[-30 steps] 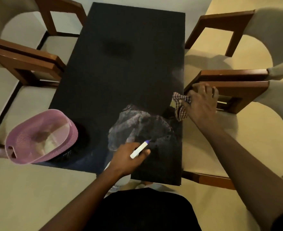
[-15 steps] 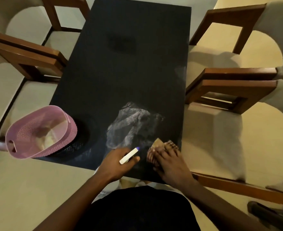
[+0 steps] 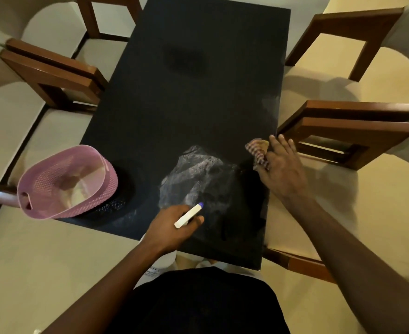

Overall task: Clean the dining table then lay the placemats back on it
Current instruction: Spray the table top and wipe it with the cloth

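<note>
Streaks of pale wet film (image 3: 198,174) spread over the near middle of the black dining surface (image 3: 186,92), which runs away from you as a long rectangle. Your left hand (image 3: 172,227) hangs over the near edge, its grip curled round the head of a white spray bottle (image 3: 189,215); the purple-tipped nozzle points far and right toward the film, and the bottle's body hangs below the near edge, just in front of your dark shirt (image 3: 198,302). Your right hand (image 3: 282,169) lies at the right edge of the surface, level with the far end of the film, fingers straight and spread over a checked cloth (image 3: 256,150). That grip is wide and closes on nothing; the cloth bunches out from under the fingers on their left side and touches the surface. Blur softens the hand, so you cannot tell whether the thumb tucks beneath the fabric. A pink perforated plastic basket (image 3: 66,184) stands on the near left corner with its left part overhanging the edge; something pale lies inside, too dim to name. A dark patch shows just right of the basket, and whether it is shadow or a mat you cannot tell. A wooden left chair (image 3: 51,71) with a cream cushion stands by the surface's far half, and a matching near right chair (image 3: 347,131) sits just beside your right hand
</note>
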